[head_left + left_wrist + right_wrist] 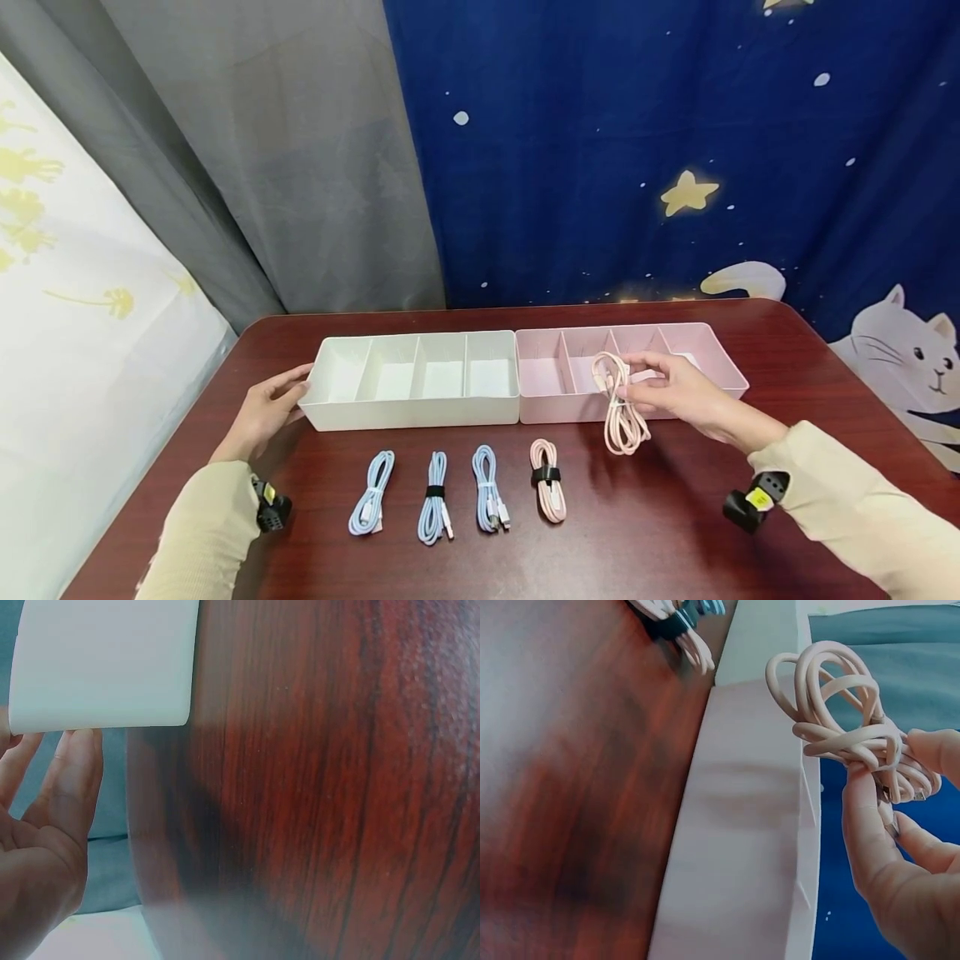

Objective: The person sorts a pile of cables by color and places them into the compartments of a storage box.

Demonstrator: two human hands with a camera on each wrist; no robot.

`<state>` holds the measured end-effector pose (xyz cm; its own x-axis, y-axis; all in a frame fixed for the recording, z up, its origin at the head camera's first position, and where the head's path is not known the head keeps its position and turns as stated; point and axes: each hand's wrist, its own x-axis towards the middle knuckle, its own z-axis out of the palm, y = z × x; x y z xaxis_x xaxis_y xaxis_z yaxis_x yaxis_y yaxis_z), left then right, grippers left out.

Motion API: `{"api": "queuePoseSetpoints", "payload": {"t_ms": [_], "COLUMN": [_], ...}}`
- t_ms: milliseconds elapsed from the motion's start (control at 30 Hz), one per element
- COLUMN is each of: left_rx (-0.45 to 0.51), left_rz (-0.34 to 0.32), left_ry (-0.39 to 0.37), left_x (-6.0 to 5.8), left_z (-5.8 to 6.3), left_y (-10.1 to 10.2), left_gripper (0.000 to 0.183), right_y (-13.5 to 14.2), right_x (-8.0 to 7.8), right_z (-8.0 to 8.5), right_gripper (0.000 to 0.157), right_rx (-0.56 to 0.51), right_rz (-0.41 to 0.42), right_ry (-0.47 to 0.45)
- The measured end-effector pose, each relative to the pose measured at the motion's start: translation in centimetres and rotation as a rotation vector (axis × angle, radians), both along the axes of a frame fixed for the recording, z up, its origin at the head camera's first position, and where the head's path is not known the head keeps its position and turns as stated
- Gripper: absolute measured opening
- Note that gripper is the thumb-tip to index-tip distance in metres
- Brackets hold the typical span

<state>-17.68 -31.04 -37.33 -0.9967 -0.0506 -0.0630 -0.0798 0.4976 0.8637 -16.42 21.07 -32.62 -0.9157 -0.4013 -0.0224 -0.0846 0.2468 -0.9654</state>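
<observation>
My right hand (675, 392) pinches a coiled pale pink cable (624, 417) between thumb and fingers, in front of and partly over the pink divided box (562, 408). In the right wrist view the cable's loops (840, 690) stand up from the fingertips, with metal plug ends showing below. The fingers of my left hand (266, 408) touch the left end of the white divided box (420, 414); in the left wrist view they reach up against its end wall (105, 667). Both boxes stand end to end, with several compartments each.
In front of the boxes lie three coiled blue cables (371, 493) (432, 500) (487, 487) and a pink cable (547, 482) with a black strap. Something small and white (688, 360) shows in the pink box's right compartment. Curtains (337, 208) hang behind the dark wooden table (637, 542).
</observation>
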Motion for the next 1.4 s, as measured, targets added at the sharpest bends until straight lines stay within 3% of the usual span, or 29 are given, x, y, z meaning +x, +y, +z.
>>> {"api": "queuePoseSetpoints", "payload": {"t_ms": [333, 567, 833, 1400], "left_rx": [0.014, 0.010, 0.025, 0.008], "left_rz": [0.001, 0.004, -0.001, 0.007], "left_ry": [-0.003, 0.001, 0.008, 0.008], "left_x": [0.1, 0.3, 0.1, 0.1], "left_z": [-0.1, -0.1, -0.1, 0.0], "left_y": [0.1, 0.1, 0.2, 0.1], "left_gripper": [0.052, 0.052, 0.052, 0.051], "right_y": [0.2, 0.5, 0.8, 0.9], "right_x": [-2.3, -3.7, -5.1, -8.0], "right_z": [0.7, 0.9, 1.1, 1.8], "right_gripper": [0.055, 0.056, 0.056, 0.056], "right_rx": [0.130, 0.125, 0.154, 0.129], "right_rz": [-0.018, 0.016, 0.068, 0.094], "right_ry": [-0.004, -0.071, -0.080, -0.159]}}
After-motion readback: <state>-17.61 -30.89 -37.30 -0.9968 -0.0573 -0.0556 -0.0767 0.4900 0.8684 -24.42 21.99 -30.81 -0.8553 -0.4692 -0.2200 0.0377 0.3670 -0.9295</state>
